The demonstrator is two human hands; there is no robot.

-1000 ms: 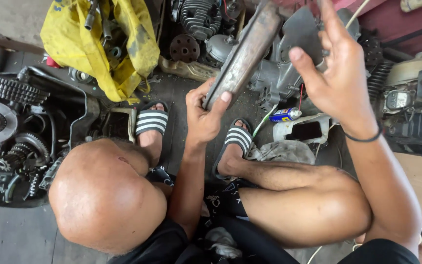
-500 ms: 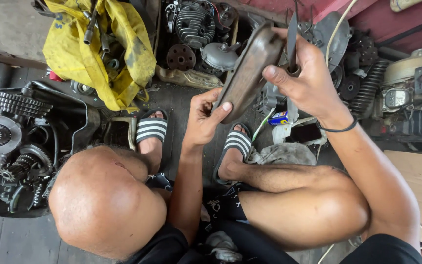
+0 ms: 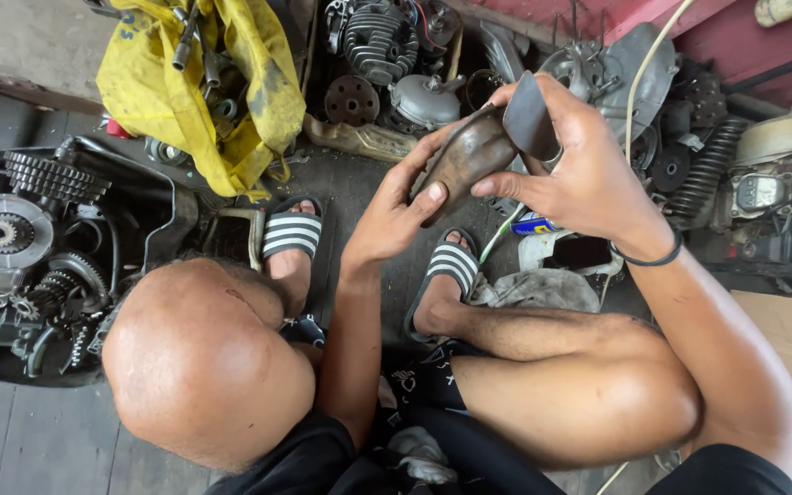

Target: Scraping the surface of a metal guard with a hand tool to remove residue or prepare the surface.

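Both my hands hold a brown, rusty, curved metal part [image 3: 466, 158] above the floor in front of my knees. My left hand [image 3: 394, 216] grips its lower end from below, thumb on top. At the upper end, my right hand [image 3: 587, 174] pinches a dark grey flat sheet [image 3: 530, 114] against the part, with the thumb touching the part's side. A black band sits on my right wrist. My bare head [image 3: 203, 362] fills the lower left, and my feet in striped sandals [image 3: 291, 233] rest on the floor.
A yellow cloth bag with tools [image 3: 196, 84] lies at the upper left. An engine with gears and sprockets [image 3: 20, 229] sits at the left. Engine cylinders and metal parts [image 3: 387, 55] crowd the top, with a coil spring [image 3: 703, 170] and a blue spray can [image 3: 532, 223] at the right.
My right hand was open a second ago; it has since closed on the part's upper end. The part has tipped down and come lower, between both hands.
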